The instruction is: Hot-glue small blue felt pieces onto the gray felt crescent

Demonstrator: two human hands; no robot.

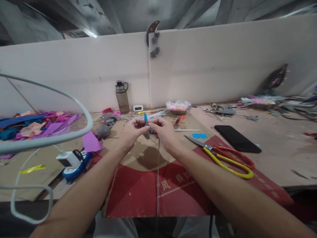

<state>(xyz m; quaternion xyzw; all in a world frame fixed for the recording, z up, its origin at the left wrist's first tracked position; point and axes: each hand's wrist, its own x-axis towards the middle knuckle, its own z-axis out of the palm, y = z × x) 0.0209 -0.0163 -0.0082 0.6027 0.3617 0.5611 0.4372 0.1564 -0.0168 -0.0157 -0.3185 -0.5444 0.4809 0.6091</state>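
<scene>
The left grip [133, 129] is pinched on a small, thin blue-and-grey piece [146, 118], thumb and fingertips closing on its side. The right grip [163, 130] is drawn in narrow just beside it, fingertips meeting the piece; exactly what they pinch is hidden. The piece stands nearly edge-on between the two grips, its blue end above the fingertips and its grey end below. A pale cord [158, 165] hangs beneath the right grip and runs down across the red cardboard [133, 195]; whether it is joined to the piece cannot be told.

The piece looks very light and felt-like, so it probably bends under a hard squeeze yet slips little. It seems best held by its edges near the middle, with light fingertip pressure. The cord seems limp and fine, likely to sway or twist, so a pinch close to its upper end should govern it best.

A blue flower-shaped cutout [199, 136] lies right of the right grip, with scissors [218, 153] nearer the body. Left of the left grip, a grey yarn ball [103, 131] rests on the worktop [274, 162].
</scene>
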